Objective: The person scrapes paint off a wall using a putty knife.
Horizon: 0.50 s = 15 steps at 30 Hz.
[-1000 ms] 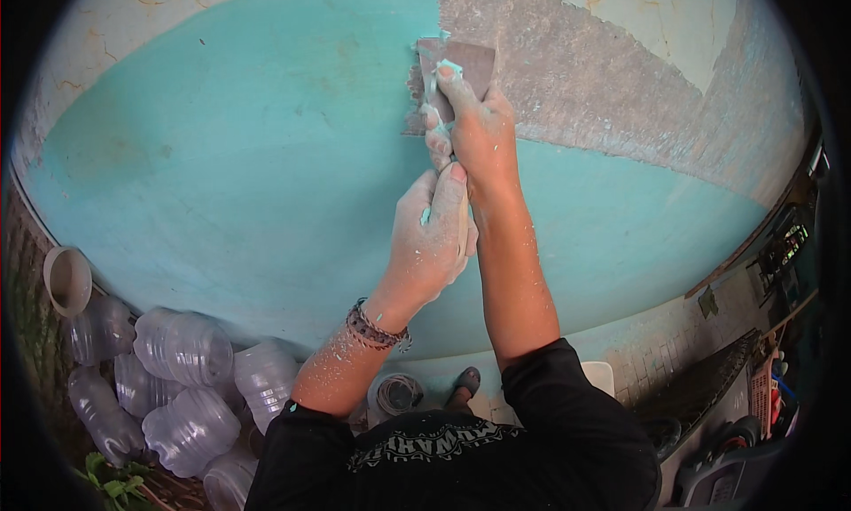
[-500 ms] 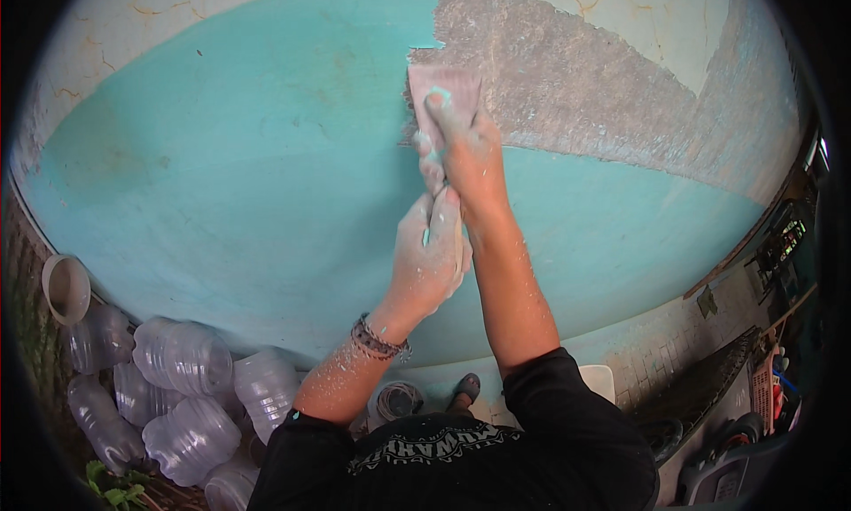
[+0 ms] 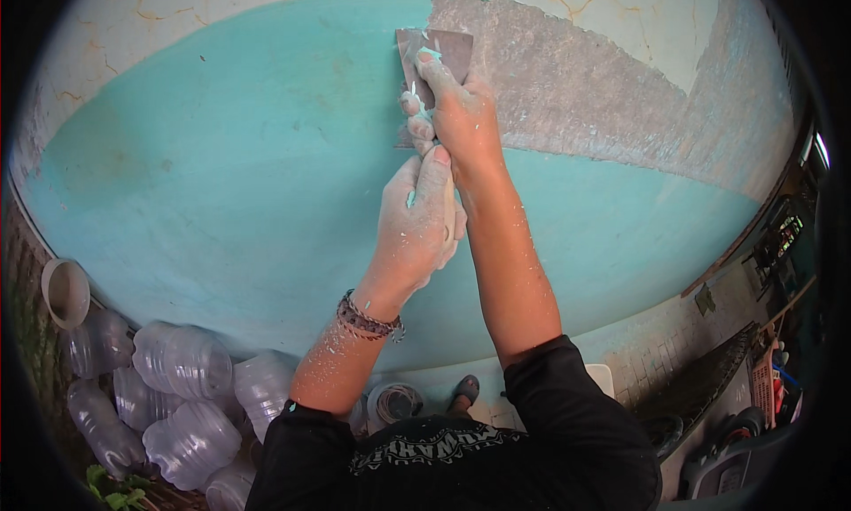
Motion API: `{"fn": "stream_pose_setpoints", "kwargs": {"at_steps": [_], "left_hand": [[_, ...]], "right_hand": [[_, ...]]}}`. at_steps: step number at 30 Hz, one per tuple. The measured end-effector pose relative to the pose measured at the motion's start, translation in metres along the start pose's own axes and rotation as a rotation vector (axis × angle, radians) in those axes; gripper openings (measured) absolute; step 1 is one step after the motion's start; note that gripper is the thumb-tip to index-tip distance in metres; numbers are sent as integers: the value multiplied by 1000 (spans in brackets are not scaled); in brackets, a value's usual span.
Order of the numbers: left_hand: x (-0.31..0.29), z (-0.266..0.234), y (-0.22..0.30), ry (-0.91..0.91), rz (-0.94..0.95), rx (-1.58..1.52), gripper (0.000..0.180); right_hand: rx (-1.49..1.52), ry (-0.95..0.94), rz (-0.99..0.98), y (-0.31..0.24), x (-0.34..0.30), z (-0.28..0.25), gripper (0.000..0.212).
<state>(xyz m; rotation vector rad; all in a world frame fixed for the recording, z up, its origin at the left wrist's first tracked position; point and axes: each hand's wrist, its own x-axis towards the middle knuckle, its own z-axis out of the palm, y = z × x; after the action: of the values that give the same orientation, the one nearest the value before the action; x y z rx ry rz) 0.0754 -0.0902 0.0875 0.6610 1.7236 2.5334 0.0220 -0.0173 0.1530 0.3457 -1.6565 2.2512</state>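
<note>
Both my hands grip one scraper [image 3: 452,52], whose flat, wide blade points upward against the wall. My right hand [image 3: 461,119] is closed high on it, the thumb pressed on the blade. Lower down, my left hand [image 3: 417,214] wraps round the pale handle [image 3: 451,210]. Behind the blade, turquoise paint [image 3: 248,130] covers the wall's left and lower part. To the right lies a rough, grey-brown bared patch [image 3: 576,77] with a ragged edge where the blade meets the paint. White dust and turquoise flakes cling to my fingers and forearms.
Several clear plastic jugs [image 3: 182,360] are heaped at the lower left, beside a pale round tub [image 3: 66,292] and green leaves [image 3: 115,489]. A coil [image 3: 397,403] lies near my sandalled foot [image 3: 465,389]. Baskets and tools [image 3: 767,382] stand at the right along the paved floor.
My two hands have moved the scraper upward and slightly left along the edge of the paint. The blade now looks darker and more tilted. Both hands keep their grip.
</note>
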Motion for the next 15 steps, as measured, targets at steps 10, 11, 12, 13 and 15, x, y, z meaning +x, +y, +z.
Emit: {"fn": "stream_pose_setpoints", "kwargs": {"at_steps": [10, 11, 12, 13, 15], "left_hand": [[4, 7, 12, -18, 95, -17, 44], [4, 7, 13, -7, 9, -3, 44], [4, 7, 14, 3, -3, -13, 44], [5, 7, 15, 41, -93, -4, 43], [5, 7, 17, 20, -17, -1, 44]], "right_hand": [[76, -64, -56, -11, 8, 2, 24], [52, -40, -53, -12, 8, 2, 24], [37, -30, -87, -12, 8, 3, 24], [37, -31, -92, -13, 8, 4, 24], [43, 59, 16, -13, 7, 6, 23]]}}
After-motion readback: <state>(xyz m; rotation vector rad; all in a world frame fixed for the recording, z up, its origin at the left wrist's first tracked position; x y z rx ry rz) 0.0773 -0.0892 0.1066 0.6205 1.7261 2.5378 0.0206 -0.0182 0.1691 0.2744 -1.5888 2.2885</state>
